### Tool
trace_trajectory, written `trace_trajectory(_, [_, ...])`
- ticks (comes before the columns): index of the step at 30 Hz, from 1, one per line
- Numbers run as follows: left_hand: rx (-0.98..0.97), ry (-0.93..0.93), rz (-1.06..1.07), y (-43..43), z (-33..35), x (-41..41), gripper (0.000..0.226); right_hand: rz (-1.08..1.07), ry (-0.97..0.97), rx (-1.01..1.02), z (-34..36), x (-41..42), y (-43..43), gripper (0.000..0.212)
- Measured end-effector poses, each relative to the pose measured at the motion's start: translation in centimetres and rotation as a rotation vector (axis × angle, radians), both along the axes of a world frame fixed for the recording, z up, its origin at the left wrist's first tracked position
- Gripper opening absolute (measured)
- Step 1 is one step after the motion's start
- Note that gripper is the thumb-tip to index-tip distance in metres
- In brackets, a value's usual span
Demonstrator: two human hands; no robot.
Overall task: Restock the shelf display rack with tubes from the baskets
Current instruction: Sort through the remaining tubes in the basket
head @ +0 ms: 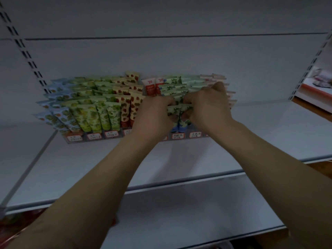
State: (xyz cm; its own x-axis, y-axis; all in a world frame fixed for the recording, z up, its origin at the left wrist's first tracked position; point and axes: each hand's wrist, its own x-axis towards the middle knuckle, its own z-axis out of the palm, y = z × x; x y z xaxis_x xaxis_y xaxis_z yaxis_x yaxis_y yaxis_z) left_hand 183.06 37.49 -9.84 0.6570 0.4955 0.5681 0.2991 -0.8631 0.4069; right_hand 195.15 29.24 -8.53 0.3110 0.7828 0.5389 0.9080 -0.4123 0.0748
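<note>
A display rack point(93, 136) with price labels along its front stands at the back of a white shelf. It is packed with upright tubes in rows: blue-patterned, green, red-strawberry, red-and-white and pale pink ones. My left hand point(152, 114) and my right hand point(208, 103) meet over the rack's middle-right part. Both grip a green-leaf tube with a blue cap point(179, 112), which stands in the front of its column. Fingers hide much of that tube.
The white shelf point(179, 159) runs wide in front of the rack, and another white shelf point(179, 212) lies below. Slotted uprights point(27, 54) frame the bay on both sides. Red packaging point(14, 225) shows at the lower left. A neighbouring bay with goods point(319, 83) is at the right.
</note>
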Motion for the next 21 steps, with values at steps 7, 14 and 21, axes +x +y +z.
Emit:
trace_trajectory(7, [-0.025, -0.008, 0.025, 0.2, -1.0, 0.1, 0.019, 0.059, -0.053, 0.101, -0.8, -1.1, -0.7, 0.013])
trace_trajectory(14, [-0.068, 0.101, 0.073, -0.5, -0.9, 0.2, 0.026, 0.004, 0.007, 0.079, -0.9, -1.7, -1.1, 0.009])
trace_trajectory(21, [-0.073, 0.010, 0.171, -5.7, -1.8, -4.1, 0.054, 0.071, 0.190, 0.119, 1.2, -4.2, -7.9, 0.046])
